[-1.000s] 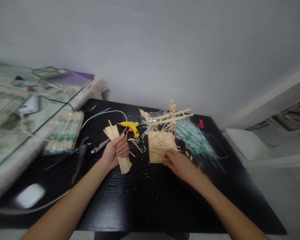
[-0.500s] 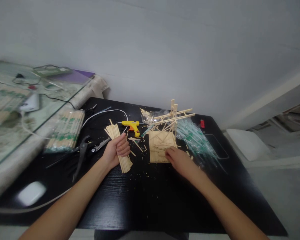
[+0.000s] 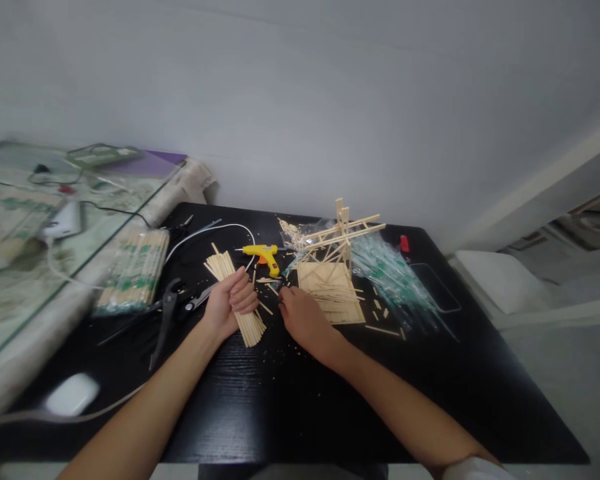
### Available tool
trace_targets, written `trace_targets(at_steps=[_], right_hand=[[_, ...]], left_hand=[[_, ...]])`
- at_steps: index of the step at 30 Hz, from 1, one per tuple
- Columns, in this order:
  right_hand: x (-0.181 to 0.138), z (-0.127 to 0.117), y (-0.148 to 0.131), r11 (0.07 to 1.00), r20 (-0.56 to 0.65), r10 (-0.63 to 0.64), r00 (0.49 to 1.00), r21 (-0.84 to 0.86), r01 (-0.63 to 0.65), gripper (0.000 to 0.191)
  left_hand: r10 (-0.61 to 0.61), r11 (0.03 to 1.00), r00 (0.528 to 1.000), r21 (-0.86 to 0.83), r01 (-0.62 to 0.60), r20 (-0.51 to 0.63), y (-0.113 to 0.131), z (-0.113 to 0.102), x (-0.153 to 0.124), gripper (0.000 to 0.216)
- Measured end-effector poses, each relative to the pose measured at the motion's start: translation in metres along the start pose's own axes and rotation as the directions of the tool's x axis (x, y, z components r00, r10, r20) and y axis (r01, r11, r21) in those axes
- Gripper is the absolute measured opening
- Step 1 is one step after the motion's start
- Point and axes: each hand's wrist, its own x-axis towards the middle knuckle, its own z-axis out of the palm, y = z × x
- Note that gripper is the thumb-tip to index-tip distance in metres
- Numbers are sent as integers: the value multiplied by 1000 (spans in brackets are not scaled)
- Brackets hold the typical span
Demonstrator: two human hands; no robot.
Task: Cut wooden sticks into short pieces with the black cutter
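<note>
My left hand (image 3: 234, 300) is wrapped round a bundle of pale wooden chopsticks (image 3: 250, 327), which slants above the black table and fans out at its top. To its right, my right hand (image 3: 305, 320) is low over the table with curled fingers among loose stick pieces; anything between the fingertips is hidden. Just beyond both hands lies a yellow glue gun (image 3: 264, 257), its nozzle toward the left. A flat square panel of sticks (image 3: 350, 308) rests right of my right hand, with loose thin sticks on top. Behind it stands a lattice frame of glued sticks (image 3: 345, 233).
Left are pliers (image 3: 167, 313), scissors (image 3: 200, 298), a pack of wrapped chopsticks (image 3: 135, 263) and a white case (image 3: 73, 395). Green-printed plastic wrappers (image 3: 390, 273) and a red object (image 3: 405, 244) lie right. A white cord (image 3: 210, 230) curves behind. A glass-topped table (image 3: 130, 193) adjoins.
My right hand has moved left, off the stick panel to the scraps near the glue gun. The panel now sits slightly turned. My left hand still grips the bundle.
</note>
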Motion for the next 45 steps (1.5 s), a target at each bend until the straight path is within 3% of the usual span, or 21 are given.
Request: trace_targets(at_steps=[4, 12, 18, 29, 45], right_hand=[[5, 6, -6, 997, 7, 71, 997, -15, -71, 23], [8, 6, -4, 987, 1, 137, 991, -84, -137, 15], [7, 7, -4, 986, 42, 89, 995, -143, -82, 19], [8, 3, -24, 989, 73, -61, 996, -129, 70, 22], [10, -2, -31, 987, 169, -46, 984, -145, 71, 23]], left_hand=[[19, 1000, 1000, -10, -19, 8, 2, 0, -1, 52], [80, 993, 996, -89, -76, 41, 10, 3, -9, 52], [37, 994, 994, -104, -26, 106, 9, 1, -12, 54], [18, 995, 998, -96, -13, 53, 8, 3, -11, 53], [4, 998, 999, -70, -1, 43, 6, 4, -9, 52]])
